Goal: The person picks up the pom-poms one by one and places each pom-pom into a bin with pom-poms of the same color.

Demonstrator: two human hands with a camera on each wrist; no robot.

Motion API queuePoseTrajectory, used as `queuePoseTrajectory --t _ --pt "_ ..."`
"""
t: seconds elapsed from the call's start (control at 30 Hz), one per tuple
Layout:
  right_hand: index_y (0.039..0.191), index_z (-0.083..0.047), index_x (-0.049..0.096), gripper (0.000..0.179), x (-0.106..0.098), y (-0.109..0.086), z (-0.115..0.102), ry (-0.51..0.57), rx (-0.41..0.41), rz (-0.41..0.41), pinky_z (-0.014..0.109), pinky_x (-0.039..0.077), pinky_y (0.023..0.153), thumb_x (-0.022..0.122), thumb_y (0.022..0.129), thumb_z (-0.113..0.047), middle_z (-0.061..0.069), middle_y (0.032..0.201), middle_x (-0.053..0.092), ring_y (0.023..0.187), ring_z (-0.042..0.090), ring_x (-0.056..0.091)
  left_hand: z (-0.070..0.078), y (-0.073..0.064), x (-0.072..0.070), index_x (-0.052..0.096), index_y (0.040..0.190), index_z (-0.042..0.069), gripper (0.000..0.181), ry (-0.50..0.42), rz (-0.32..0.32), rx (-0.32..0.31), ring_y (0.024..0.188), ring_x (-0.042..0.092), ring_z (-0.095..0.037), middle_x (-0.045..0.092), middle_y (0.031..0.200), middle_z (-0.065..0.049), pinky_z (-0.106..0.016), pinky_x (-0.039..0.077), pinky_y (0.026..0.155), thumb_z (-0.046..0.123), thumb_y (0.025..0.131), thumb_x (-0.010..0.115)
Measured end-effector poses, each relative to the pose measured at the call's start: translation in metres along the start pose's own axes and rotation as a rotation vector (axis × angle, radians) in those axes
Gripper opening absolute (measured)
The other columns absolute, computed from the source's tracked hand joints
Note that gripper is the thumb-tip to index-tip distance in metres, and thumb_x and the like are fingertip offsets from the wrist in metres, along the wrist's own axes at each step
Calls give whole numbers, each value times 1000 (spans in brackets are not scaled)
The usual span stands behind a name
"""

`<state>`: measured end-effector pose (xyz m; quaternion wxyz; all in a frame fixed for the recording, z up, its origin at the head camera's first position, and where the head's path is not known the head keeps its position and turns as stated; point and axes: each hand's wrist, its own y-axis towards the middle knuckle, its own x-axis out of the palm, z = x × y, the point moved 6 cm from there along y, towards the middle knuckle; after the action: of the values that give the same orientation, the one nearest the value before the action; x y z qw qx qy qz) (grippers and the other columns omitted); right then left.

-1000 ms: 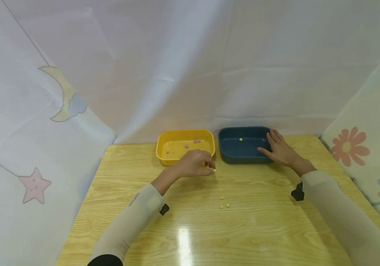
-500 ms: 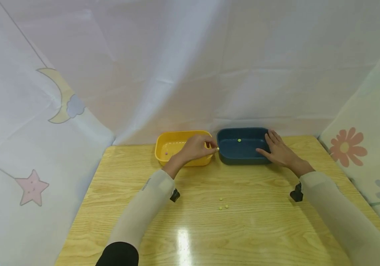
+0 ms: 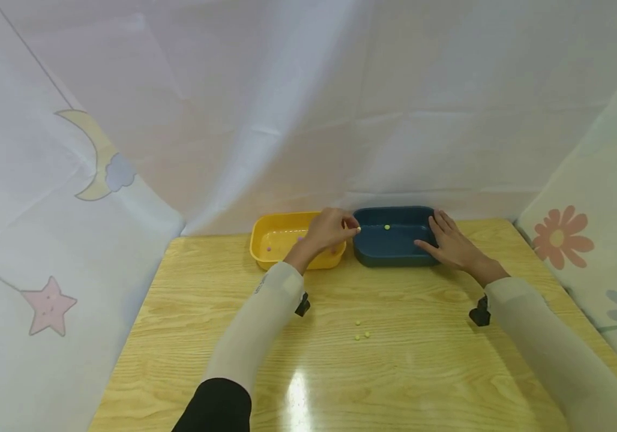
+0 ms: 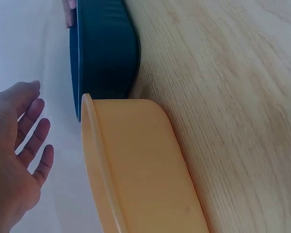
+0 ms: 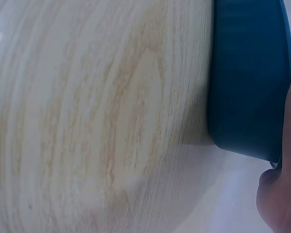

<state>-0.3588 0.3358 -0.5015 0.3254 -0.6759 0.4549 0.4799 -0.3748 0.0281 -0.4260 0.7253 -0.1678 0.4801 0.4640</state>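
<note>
Your left hand (image 3: 331,228) pinches a small pale bead (image 3: 359,229) between thumb and fingertips, which probably suits so small a piece and keeps the palm clear of the rims. The bead sits at the left edge of the blue tray (image 3: 395,262); cannot tell whether it is fully inside the rim. Your right hand (image 3: 451,246) rests with spread fingers on that tray's right end, thumb over the near side, likely to steady it. A green bead (image 3: 387,227) lies in the blue tray. Just left, under your left wrist, is the yellow tray (image 3: 284,223) with purple beads (image 3: 269,249), suggesting a split by colour. Nearer you, three yellow-green beads (image 3: 367,335) lie loosely grouped on the table (image 3: 422,360), within easy reach.
</note>
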Motion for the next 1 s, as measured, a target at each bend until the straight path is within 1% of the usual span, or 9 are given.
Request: queuePoseTrajectory --t 0.17,0.23,0.33,0.43,0.53,0.7,0.83,1.0 --pt "163 15 7 96 -3 3 -2 -5 -8 7 64 0 129 48 110 -53 34 172 -8 160 50 -9 -4 12 3 84 107 22 14 45 53 -74 81 67 -8 77 94 8 -25 53 68 32 102 74" --pt "163 15 7 95 -2 4 -2 -11 -6 5 64 0 129 48 111 -53 33 172 -8 160 50 -9 -6 15 5 83 113 23 18 63 61 -103 81 67 -8 77 96 8 -25 52 65 34 102 74" --pt "163 15 7 95 -2 6 -4 -13 -5 3 64 0 128 48 110 -53 34 172 -8 160 51 -8 -8 18 9 80 127 22 29 86 72 -141 80 68 -8 79 99 7 -24 50 60 35 101 75" --pt "163 15 8 95 -1 6 -5 -8 -7 1 65 1 128 48 110 -54 33 172 -8 160 51 -8 -9 18 10 75 135 21 37 104 86 -155 77 68 -8 79 101 6 -22 48 57 36 102 74" --pt "163 15 7 95 -1 6 -5 -3 -7 -3 65 0 128 48 110 -54 34 172 -9 160 51 -9 -11 15 8 75 135 20 36 89 95 -152 71 64 -9 79 103 6 -22 43 53 35 102 74" --pt "163 15 7 96 -3 6 -3 -7 -9 0 63 -1 129 47 111 -54 34 172 -8 160 51 -9 -17 6 1 76 134 21 35 47 123 -138 62 54 -11 77 105 8 -23 36 49 36 103 73" --pt "163 15 7 96 -4 6 -2 -11 -14 2 64 0 129 48 110 -54 35 172 -7 160 51 -8 -19 0 -2 77 132 22 33 42 139 -102 62 53 -10 75 104 9 -22 37 48 36 102 74" --pt "163 15 8 96 -3 6 -3 -11 -18 8 64 0 128 48 110 -54 34 172 -7 160 52 -7 -14 -9 -7 79 129 22 30 74 153 -48 61 51 -10 74 100 8 -22 34 48 34 101 75"
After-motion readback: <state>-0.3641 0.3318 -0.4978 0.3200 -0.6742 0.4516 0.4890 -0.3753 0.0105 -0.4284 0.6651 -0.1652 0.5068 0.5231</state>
